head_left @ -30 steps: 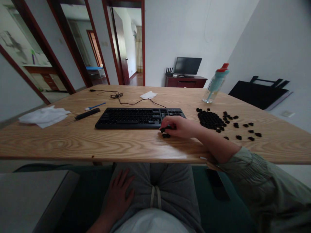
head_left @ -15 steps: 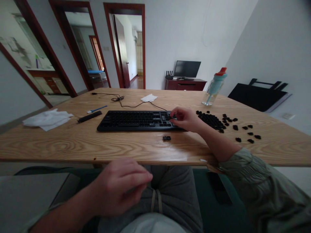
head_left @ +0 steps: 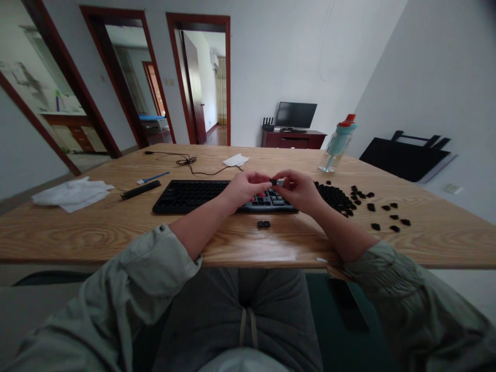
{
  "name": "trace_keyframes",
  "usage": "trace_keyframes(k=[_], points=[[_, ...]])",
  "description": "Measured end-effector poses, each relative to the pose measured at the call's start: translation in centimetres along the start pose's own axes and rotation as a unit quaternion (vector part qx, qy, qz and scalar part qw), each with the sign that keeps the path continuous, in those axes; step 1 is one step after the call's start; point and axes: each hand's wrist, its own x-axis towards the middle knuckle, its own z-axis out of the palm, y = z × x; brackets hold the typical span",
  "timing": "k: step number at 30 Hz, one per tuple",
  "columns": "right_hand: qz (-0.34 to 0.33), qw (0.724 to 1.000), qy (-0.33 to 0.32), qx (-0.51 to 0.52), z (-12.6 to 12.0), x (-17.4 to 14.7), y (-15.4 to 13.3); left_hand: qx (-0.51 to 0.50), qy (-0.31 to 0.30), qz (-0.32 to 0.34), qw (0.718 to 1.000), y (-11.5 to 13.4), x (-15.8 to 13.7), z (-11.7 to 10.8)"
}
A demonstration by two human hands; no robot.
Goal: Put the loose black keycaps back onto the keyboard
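A black keyboard (head_left: pixel 186 196) lies across the table, many of its keys in place on the left part. Over its right half, my left hand (head_left: pixel 245 189) and my right hand (head_left: pixel 297 190) come together fingertip to fingertip. Pinched between them is a small black keycap (head_left: pixel 273 182), partly covered by the fingers. Two keycaps (head_left: pixel 263 224) sit side by side on the wood just in front of the keyboard. To the right of my right hand spreads a dense group of black keycaps (head_left: pixel 336 198). My left forearm and hand hide part of the keyboard's middle.
Several loose keycaps (head_left: pixel 371 207) are scattered further right. A water bottle (head_left: pixel 336 147) stands behind them. On the left lie a crumpled white tissue (head_left: pixel 73 192), a black stick-like tool (head_left: pixel 140 190) and a blue brush (head_left: pixel 154 177). Another tissue (head_left: pixel 235 160) and the coiled cable (head_left: pixel 186 160) are behind the keyboard.
My left hand has risen from above my lap to the keyboard and met my right hand at the keycap. My right hand stays over the keyboard's right part.
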Motion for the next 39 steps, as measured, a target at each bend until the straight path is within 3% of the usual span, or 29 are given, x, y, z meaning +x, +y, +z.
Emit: trace_keyframes(k=[5, 20, 29, 35, 39], points=[[-0.019, 0.999, -0.007, -0.05, -0.3, 0.0, -0.4, 0.006, 0.025, 0.015, 1.0, -0.3, 0.6, 0.3], [-0.046, 0.998, 0.002, -0.03, 0.0, -0.1, 0.0, -0.025, 0.026, 0.06, 0.998, -1.6, 1.6, -0.2], [-0.019, 0.993, 0.03, -0.116, 0.2, 0.0, 0.8, -0.02, -0.01, 0.036, 0.999, -1.7, 1.7, 0.3], [-0.057, 0.995, 0.023, -0.077, -0.6, 0.2, 0.5, 0.013, 0.037, 0.048, 0.998, -1.4, 2.5, 0.2], [-0.008, 0.999, 0.009, -0.032, -0.7, 0.3, 1.1, 0.018, 0.041, 0.081, 0.996, -1.6, 2.9, 0.2]])
